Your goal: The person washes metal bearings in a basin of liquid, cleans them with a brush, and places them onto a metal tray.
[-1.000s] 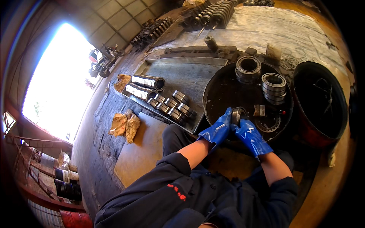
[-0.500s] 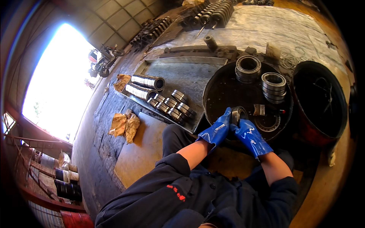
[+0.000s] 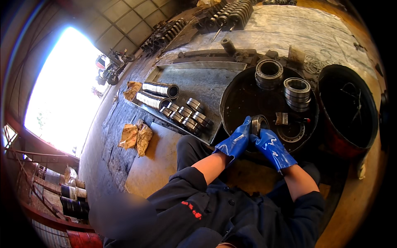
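Observation:
Both my hands wear blue rubber gloves and grip a steel bearing (image 3: 259,125) above the near side of a round black tub (image 3: 244,99). My left hand (image 3: 239,139) closes on the bearing's left side, and my right hand (image 3: 271,144) on its lower right; some fingers are hidden. Inside the tub, a loose bearing ring (image 3: 291,133) lies flat near my right hand, with a brush (image 3: 283,118) just beyond it. Farther back stand two stacks of bearings, one dark (image 3: 269,70) and one shinier (image 3: 297,91).
Left of the tub, a metal tray (image 3: 194,78) holds rows of bearings (image 3: 160,89) and several loose ones (image 3: 191,123). A deep drum (image 3: 351,144) stands at right. Crumpled brown paper (image 3: 136,138) lies on a board at left. A motorcycle (image 3: 113,68) is by the bright doorway.
A blurred dark round shape has appeared at the lower left. My hands and the bearing stay practically in place.

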Motion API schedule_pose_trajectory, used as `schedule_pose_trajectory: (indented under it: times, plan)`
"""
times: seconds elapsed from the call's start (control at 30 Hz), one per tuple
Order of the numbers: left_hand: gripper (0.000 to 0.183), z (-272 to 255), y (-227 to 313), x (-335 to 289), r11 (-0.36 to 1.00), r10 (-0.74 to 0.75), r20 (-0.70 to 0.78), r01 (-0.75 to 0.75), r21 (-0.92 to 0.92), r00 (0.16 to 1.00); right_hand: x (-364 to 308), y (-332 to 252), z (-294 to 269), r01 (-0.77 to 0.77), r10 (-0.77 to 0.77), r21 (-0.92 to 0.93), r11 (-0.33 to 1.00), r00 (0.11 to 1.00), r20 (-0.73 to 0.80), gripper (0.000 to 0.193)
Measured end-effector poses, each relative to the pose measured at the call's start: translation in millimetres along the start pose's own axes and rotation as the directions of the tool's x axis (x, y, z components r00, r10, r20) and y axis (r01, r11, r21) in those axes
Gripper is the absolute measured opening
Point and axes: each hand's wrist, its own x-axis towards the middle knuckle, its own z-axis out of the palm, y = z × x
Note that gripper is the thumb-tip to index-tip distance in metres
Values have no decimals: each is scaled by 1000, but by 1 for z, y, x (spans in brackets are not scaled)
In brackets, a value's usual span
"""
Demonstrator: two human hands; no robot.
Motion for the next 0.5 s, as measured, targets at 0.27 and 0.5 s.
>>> schedule_pose_trajectory:
  times: [0.27, 0.5]
  plan:
    - [50, -4, -3, 0, 998, 67, 85, -67, -6, 994, -3, 0, -2, 33, -35, -55, 998, 999, -34, 42]
    - [53, 9, 4, -18, 996, 79, 39, -81, 41, 996, -8, -11, -12, 5, -5, 20, 1000, 1000, -2, 44]
